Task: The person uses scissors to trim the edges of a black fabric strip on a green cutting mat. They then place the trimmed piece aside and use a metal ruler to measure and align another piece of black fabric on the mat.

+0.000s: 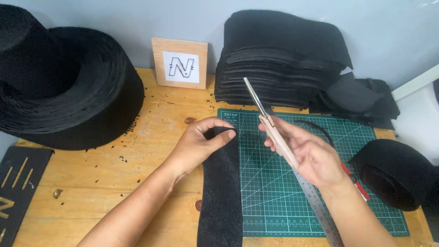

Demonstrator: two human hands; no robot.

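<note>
Felt strip (221,192) pinched by left fingers (218,137).

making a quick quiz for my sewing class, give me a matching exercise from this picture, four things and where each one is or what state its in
Things:
1. scissors
2. black felt strip
3. steel ruler
4. stack of black felt pieces

Places or states:
A. piled against the wall behind the green cutting mat
B. lying flat on the mat, running toward the near edge
C. held in the right hand, blades shut and pointing up
D. top end pinched by the left hand, lying along the mat's left edge

Pairs: 1-C, 2-D, 3-B, 4-A
</note>
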